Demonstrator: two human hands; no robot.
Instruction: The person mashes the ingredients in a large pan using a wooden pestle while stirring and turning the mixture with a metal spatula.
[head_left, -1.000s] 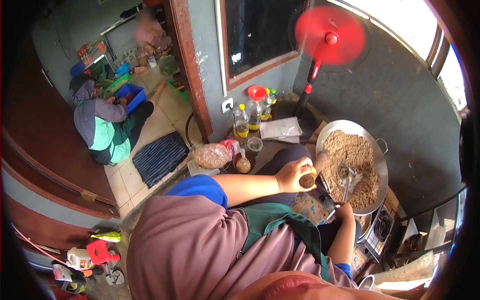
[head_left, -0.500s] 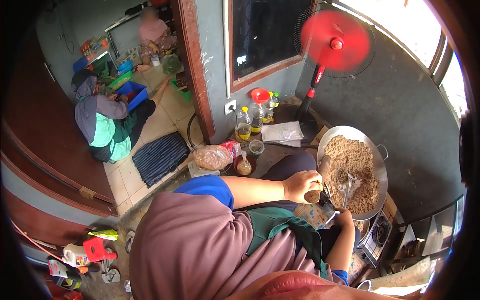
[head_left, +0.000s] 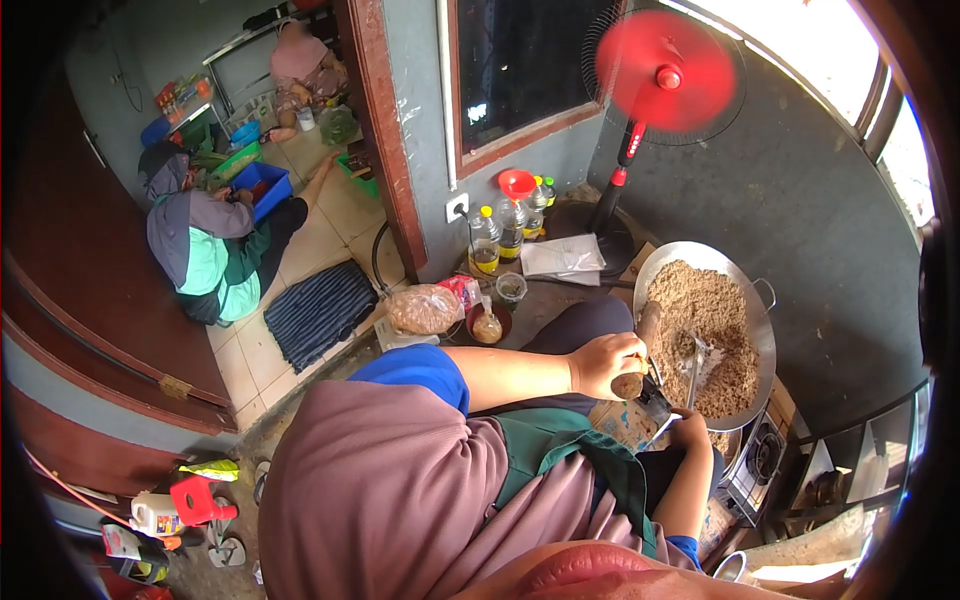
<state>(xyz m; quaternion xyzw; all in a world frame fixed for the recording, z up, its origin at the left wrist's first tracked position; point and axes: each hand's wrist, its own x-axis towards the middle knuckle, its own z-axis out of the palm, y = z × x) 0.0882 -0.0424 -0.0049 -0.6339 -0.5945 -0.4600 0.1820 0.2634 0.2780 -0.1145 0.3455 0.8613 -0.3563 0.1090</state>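
Left hand (head_left: 610, 366): fingers wrapped round a wooden rod (head_left: 648, 325). Near end shows below the fist; far end reaches the near side of the wok (head_left: 763, 350). Whether the rod touches the rim: cannot tell.

Right hand (head_left: 690, 430): closed on the handle of a metal spatula (head_left: 695, 375); its head sits among brown crumbs (head_left: 700, 290) in the wok. Hands apart, right nearer the stove (head_left: 765, 455). A dark object (head_left: 655, 402) lies between them, too hidden to identify.

Wok: wide, well filled with crumbs, a pale patch beside the spatula head. Stove shows partly below its rim.

Floor past the left arm: filled bag (head_left: 423, 310), jar (head_left: 511, 288), red bowl (head_left: 505, 325) with a small tied bag (head_left: 487, 328) in it. Near the wall, 4 bottles, the closest (head_left: 486, 245) yellow-capped; a red funnel (head_left: 516, 183) tops another. White sheets (head_left: 562, 258) lie beside them. Red fan (head_left: 668, 75) stands behind, blades blurred.

Through the doorway: 2 people seated, the nearer (head_left: 205, 230) at a blue bin (head_left: 262, 195). Dark mat (head_left: 322, 315) on the tiles.
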